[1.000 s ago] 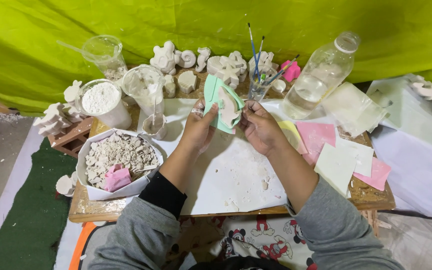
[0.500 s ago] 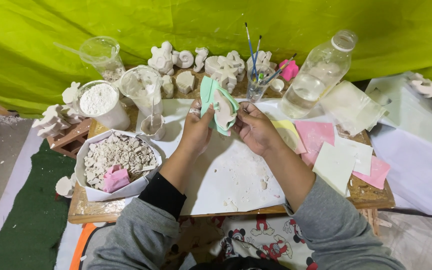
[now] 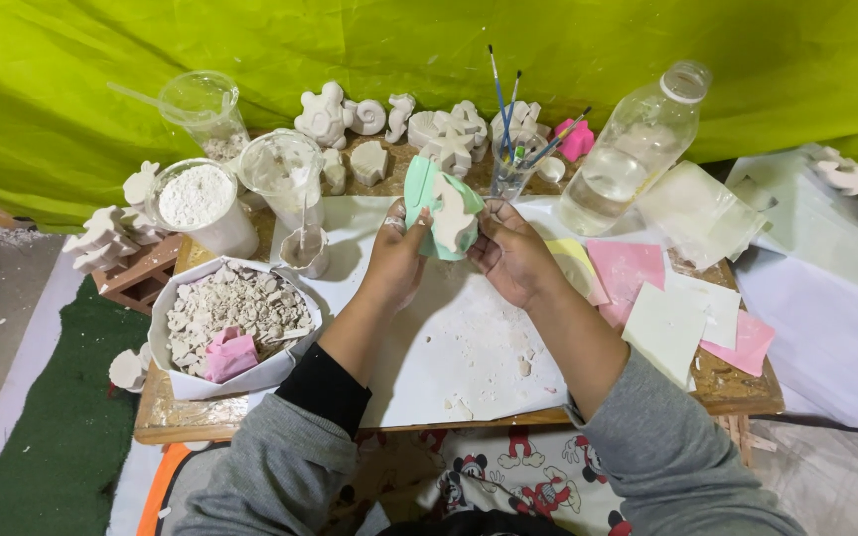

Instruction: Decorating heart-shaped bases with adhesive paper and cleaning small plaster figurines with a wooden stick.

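My fingers (image 3: 401, 220) are clamped on a soft green mould (image 3: 427, 199) just above the centre of the frame, with a white plaster cast (image 3: 452, 224) sitting in it. My left hand (image 3: 396, 253) grips the mould's left side, thumb pressed on its front, while my right hand (image 3: 510, 250) pinches its right edge and touches the cast. The mould is held up off the worktop (image 3: 156, 422), over a white sheet (image 3: 469, 347) speckled with plaster crumbs.

Left of centre, a white bowl (image 3: 166, 337) holds broken plaster pieces with a pink mould (image 3: 229, 354) lying among them. Above it, at upper left, a tub of white powder (image 3: 198, 201) stands near two clear plastic cups (image 3: 204, 104), and a small cup with a stirring stick (image 3: 304, 248) sits just beside my left hand. Along the top centre, against the green backdrop (image 3: 101, 50), a row of white plaster figures (image 3: 369, 124) is lined up. A glass of paintbrushes (image 3: 510, 164) stands just right of the mould, and a clear plastic bottle (image 3: 628, 159) stands tilted further right. Pink, yellow and white square sheets (image 3: 667, 298) lie at the right of the worktop, near my right forearm.
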